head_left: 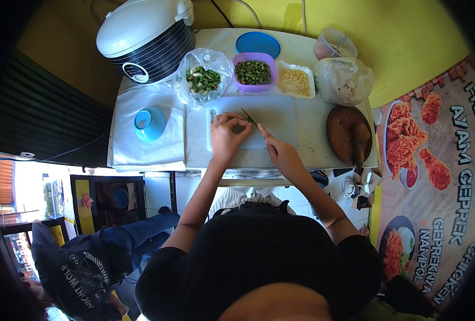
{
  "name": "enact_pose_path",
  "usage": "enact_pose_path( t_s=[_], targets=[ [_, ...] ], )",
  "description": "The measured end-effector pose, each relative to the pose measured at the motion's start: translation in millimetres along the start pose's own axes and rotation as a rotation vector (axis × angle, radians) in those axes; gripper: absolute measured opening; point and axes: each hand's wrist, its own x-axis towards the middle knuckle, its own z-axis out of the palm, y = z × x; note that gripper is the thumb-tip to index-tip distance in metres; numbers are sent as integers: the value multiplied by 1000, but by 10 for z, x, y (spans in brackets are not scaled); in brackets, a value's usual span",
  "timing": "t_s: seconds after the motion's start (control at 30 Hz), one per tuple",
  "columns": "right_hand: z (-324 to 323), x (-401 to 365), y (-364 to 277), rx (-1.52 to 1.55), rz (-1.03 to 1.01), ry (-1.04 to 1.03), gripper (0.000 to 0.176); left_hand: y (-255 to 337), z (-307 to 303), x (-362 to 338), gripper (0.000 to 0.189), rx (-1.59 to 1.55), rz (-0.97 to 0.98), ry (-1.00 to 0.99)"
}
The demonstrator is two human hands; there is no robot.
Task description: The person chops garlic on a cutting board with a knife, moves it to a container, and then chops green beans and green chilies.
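Note:
My right hand is closed round the handle of a knife, its blade pointing up and left over the white cutting board. Just left of the blade, my left hand rests on the board with fingers curled and pinched together. Whatever it holds is hidden by the fingers. Beyond the board stand a purple container of chopped green pieces, a clear plastic bag with green and white pieces, and a white tray of pale yellow bits.
An upturned blue bowl sits on white paper sheets to the left, below a rice cooker. On the right are a stone mortar with a pestle and a bagged tub. A blue lid lies behind. Another person is at lower left.

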Motion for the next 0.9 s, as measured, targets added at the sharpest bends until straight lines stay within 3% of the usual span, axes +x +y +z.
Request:
enact_pose_path(
  t_s=[0.3,0.9],
  targets=[
    [-98,14,-69,23,19,-33,49,-51,72,-30,12,7,41,81],
    [-79,-37,-132,29,38,-7,48,-34,26,-15,11,17,26,8]
  ],
)
